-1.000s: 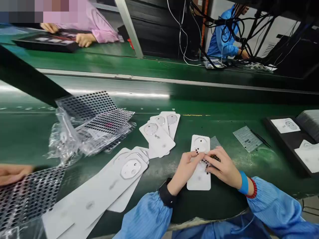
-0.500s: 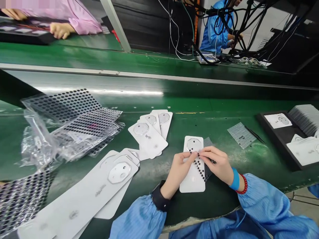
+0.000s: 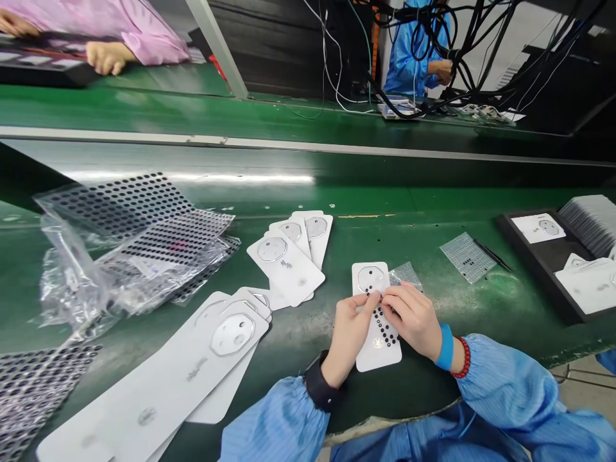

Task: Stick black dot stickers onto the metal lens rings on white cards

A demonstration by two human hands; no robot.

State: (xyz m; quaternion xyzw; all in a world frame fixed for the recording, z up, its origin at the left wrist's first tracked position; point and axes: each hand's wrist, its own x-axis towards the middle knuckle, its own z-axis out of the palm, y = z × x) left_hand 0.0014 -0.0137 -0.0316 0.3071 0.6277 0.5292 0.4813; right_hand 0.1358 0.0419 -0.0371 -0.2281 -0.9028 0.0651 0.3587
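A white card (image 3: 378, 360) with an octagonal outline lies on the green table in front of me. Above its middle, my left hand (image 3: 353, 324) and my right hand (image 3: 412, 317) meet with fingertips pinched almost together. A clear sheet of small black dots (image 3: 385, 328) lies over the card, at my fingers. My right hand is closed on this dotted sheet. What my left fingertips pinch is too small to make out. Part of a clear film (image 3: 407, 274) shows behind my right hand.
Fanned white cards (image 3: 289, 266) and a long overlapping row (image 3: 173, 378) lie left of my hands. Bagged sheets of black dots (image 3: 158, 237) are at far left. To the right are a grid sheet (image 3: 466, 256), tweezers (image 3: 493, 255) and a black tray (image 3: 539, 276). Two people work beyond.
The card has turned slightly, its lower end shifting right. The dotted sheet's angle has changed, and my right hand has moved a little left, its fingers more curled.
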